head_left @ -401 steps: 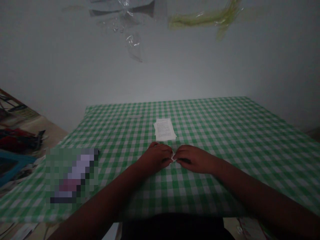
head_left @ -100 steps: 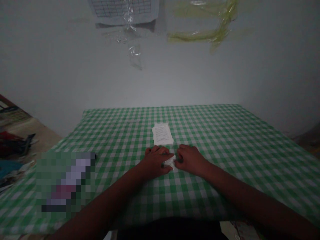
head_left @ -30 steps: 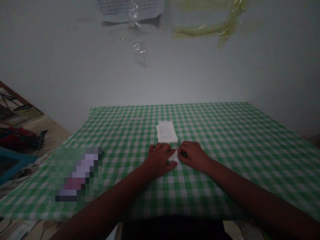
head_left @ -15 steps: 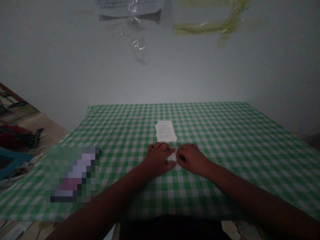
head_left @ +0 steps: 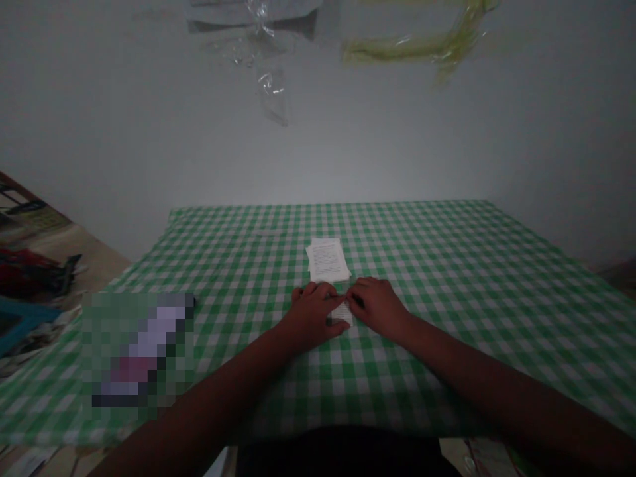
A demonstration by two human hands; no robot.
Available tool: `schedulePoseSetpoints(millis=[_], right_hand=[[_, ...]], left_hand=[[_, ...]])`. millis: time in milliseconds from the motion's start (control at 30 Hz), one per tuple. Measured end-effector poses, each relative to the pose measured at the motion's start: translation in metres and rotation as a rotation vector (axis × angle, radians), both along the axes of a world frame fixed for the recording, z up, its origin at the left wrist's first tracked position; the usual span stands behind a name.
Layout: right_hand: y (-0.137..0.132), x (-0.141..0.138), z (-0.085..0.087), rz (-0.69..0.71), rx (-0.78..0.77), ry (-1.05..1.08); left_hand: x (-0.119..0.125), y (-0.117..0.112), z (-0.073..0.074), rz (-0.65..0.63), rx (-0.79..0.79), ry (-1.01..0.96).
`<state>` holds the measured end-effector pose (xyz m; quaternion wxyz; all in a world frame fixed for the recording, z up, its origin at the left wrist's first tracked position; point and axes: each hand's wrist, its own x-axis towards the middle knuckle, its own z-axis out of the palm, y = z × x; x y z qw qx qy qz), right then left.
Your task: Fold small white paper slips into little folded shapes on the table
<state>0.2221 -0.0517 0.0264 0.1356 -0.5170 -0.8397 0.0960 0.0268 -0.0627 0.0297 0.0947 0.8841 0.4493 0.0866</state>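
Note:
My left hand [head_left: 312, 314] and my right hand [head_left: 377, 306] meet at the middle of a table with a green-and-white checked cloth [head_left: 447, 278]. Between their fingertips lies a small folded piece of white printed paper [head_left: 342, 313], flat on the cloth. Both hands have fingers curled and pressed onto its edges. Just beyond them rests a small stack of white printed sheets [head_left: 328, 260], untouched.
A blurred-out object [head_left: 139, 351] lies on the cloth at the near left. A pale wall [head_left: 348, 146] stands behind the table with clear plastic and paper stuck to it. Dark clutter [head_left: 30, 285] sits on the floor at the left.
The hands have shifted slightly away from me along the small paper, staying pressed on it. The view has tilted a little. The stack of sheets has not moved.

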Motion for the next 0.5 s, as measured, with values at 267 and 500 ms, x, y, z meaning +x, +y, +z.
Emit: schedulePoseSetpoints(millis=[267,500], right_hand=[[-0.006,0.001,0.001,0.023,0.05,-0.046],[-0.019,0.001,0.009,0.084,-0.062,-0.052]], left_hand=[[0.0,0.001,0.0,0.02,-0.012,-0.015],[-0.001,0.001,-0.004,0.009,0.017,-0.037]])
